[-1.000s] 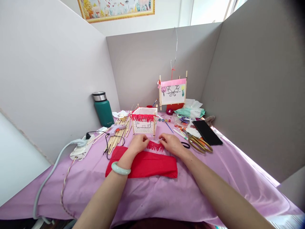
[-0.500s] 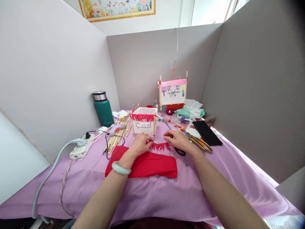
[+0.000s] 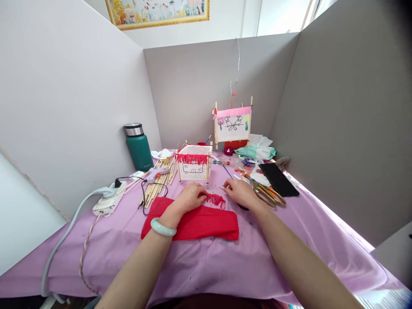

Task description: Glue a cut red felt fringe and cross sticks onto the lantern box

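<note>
Red fringed strip (image 3: 216, 200): thin, limp, ragged threads; located btwn both hands, just above folded red cloth (image 3: 206, 224), smooth matte weave w/ straight edges. Box frame (image 3: 193, 170) beyond: wooden sticks, white panels, red fringe at top, line-drawn house. Green bottle (image 3: 139, 151), cylindrical, metal collar; small lettering low on front, illegible. L hand (image 3: 190, 197): palm down, wrist over cloth, thumb & index clamped on strip's L end. R hand (image 3: 240, 193): palm down, fingers curled, forearm angled in; black loop (image 3: 242, 207) beneath, partly hidden; cannot tell if fingers grip it.
</note>
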